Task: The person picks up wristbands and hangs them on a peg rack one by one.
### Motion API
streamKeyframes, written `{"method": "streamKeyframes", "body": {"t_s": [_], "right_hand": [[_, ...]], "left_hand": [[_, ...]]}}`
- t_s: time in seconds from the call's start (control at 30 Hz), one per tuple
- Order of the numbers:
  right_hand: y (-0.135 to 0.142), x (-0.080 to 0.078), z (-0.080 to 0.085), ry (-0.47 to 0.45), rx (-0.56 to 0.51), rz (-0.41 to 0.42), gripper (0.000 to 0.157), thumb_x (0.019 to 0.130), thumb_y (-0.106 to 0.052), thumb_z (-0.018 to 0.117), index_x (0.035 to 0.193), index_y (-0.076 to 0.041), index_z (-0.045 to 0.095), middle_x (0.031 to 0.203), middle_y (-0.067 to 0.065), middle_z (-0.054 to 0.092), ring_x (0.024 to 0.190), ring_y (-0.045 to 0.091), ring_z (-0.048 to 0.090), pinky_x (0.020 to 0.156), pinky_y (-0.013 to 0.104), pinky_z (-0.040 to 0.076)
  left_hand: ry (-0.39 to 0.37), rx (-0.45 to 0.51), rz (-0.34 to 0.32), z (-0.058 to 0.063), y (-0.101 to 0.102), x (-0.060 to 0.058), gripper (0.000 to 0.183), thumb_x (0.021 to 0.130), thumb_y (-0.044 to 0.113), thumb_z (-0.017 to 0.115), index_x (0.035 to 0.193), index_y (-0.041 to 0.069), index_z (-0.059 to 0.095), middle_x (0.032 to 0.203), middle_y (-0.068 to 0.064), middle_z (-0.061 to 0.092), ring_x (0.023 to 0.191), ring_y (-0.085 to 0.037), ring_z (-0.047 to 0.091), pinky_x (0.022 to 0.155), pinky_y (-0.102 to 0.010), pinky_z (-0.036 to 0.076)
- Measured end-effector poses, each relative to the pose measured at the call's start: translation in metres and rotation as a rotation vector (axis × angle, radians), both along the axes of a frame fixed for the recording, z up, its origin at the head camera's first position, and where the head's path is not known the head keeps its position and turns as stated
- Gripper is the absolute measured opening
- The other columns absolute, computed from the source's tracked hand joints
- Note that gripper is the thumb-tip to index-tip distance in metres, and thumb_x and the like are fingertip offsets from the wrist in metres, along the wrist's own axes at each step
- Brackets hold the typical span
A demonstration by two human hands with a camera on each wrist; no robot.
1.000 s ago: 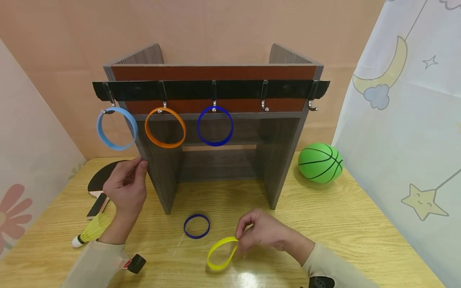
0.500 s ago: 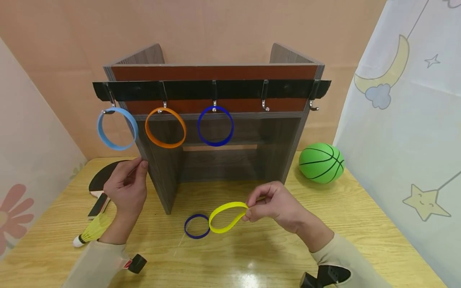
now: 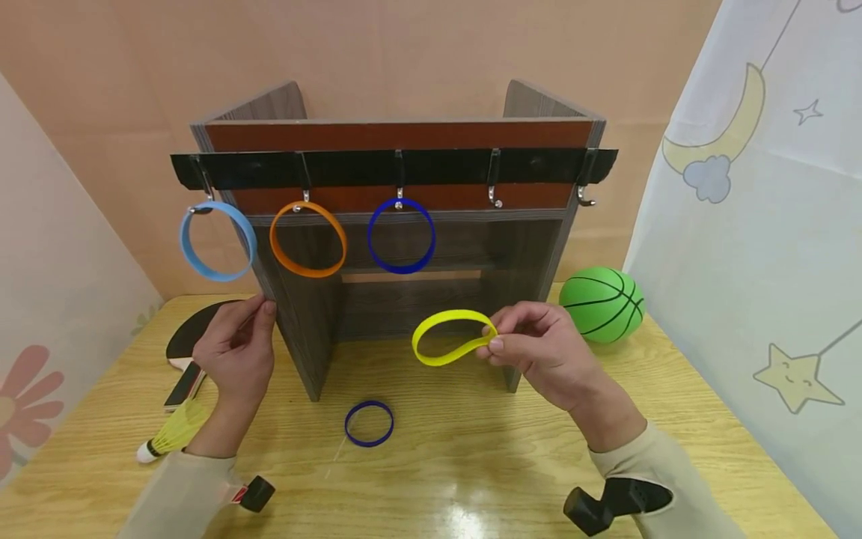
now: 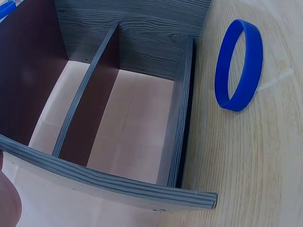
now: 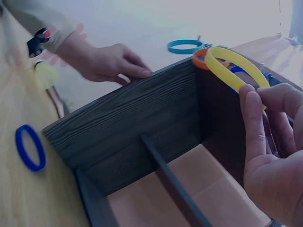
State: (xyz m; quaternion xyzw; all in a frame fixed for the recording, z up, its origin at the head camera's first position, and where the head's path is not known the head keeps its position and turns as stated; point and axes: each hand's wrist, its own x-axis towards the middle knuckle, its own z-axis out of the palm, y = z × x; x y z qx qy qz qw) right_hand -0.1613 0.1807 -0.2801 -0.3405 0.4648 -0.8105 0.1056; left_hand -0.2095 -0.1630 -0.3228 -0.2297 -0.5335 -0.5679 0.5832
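Note:
My right hand (image 3: 548, 352) pinches a yellow silicone wristband (image 3: 438, 359) at its right end, raised in front of the rack's lower opening. The band bends into a teardrop loop. With thumb and fingers, my left hand (image 3: 239, 348) grips the left side panel of the grey wooden rack (image 3: 296, 329). Along the rack's black strip (image 3: 350, 168) are several metal hooks. A light blue wristband (image 3: 251, 239), an orange wristband (image 3: 342, 239) and a dark blue wristband (image 3: 432, 239) hang from the left three. The two right hooks, including the fourth hook (image 3: 494, 196), are bare.
Another dark blue wristband (image 3: 369, 444) lies on the wooden table (image 3: 417, 479) before the rack. A green ball (image 3: 601, 303) sits to the right. At the left are a table tennis paddle (image 3: 185, 385) and a yellow shuttlecock (image 3: 176, 430).
My right hand has lifted the yellow wristband from low over the table, up and to the right. My left hand stays on the rack's side panel.

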Motion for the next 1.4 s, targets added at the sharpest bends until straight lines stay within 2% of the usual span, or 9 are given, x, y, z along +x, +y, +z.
{"method": "streamKeyframes", "body": {"t_s": [0.2, 0.7, 0.93, 1.17, 1.4], "right_hand": [[0.001, -0.001, 0.012, -0.001, -0.107, -0.008, 0.028, 0.086, 0.021, 0.048, 0.09, 0.002, 0.068, 0.093, 0.012, 0.064, 0.083, 0.025, 0.068, 0.077, 0.029, 0.053], [-0.003, -0.008, 0.045, -0.081, -0.347, -0.05, 0.012, 0.089, 0.012, 0.056, 0.088, 0.006, 0.067, 0.091, 0.017, 0.067, 0.083, 0.026, 0.068, 0.077, 0.027, 0.052], [-0.003, -0.012, 0.046, -0.124, -0.398, -0.082, 0.011, 0.088, 0.013, 0.056, 0.086, 0.007, 0.065, 0.091, 0.018, 0.066, 0.081, 0.027, 0.068, 0.074, 0.027, 0.053], [-0.003, -0.016, 0.043, -0.162, -0.427, -0.078, 0.014, 0.089, 0.015, 0.054, 0.087, 0.009, 0.066, 0.089, 0.019, 0.066, 0.082, 0.029, 0.068, 0.075, 0.029, 0.053], [-0.002, -0.018, 0.037, -0.146, -0.382, -0.094, 0.015, 0.089, 0.014, 0.054, 0.087, 0.008, 0.068, 0.089, 0.019, 0.066, 0.082, 0.028, 0.068, 0.075, 0.028, 0.053]], "left_hand": [[0.004, 0.004, -0.01, 0.0, 0.0, 0.0, 0.02, 0.079, -0.001, 0.075, 0.083, -0.018, 0.067, 0.072, -0.016, 0.065, 0.065, -0.007, 0.059, 0.058, -0.012, 0.044], [0.006, 0.011, -0.009, 0.0, 0.001, 0.001, 0.021, 0.078, 0.0, 0.076, 0.082, -0.018, 0.067, 0.072, -0.016, 0.065, 0.065, -0.007, 0.059, 0.057, -0.012, 0.044], [0.013, 0.017, -0.026, 0.0, 0.001, 0.0, 0.021, 0.078, -0.002, 0.076, 0.082, -0.019, 0.066, 0.072, -0.016, 0.065, 0.066, -0.008, 0.06, 0.059, -0.012, 0.046], [0.01, 0.019, -0.026, -0.001, 0.001, 0.0, 0.02, 0.078, -0.002, 0.075, 0.082, -0.02, 0.066, 0.072, -0.016, 0.065, 0.065, -0.008, 0.06, 0.059, -0.012, 0.045], [0.008, 0.014, -0.018, -0.001, 0.001, 0.0, 0.021, 0.078, -0.001, 0.076, 0.082, -0.019, 0.066, 0.071, -0.016, 0.064, 0.064, -0.007, 0.059, 0.058, -0.012, 0.045]]}}
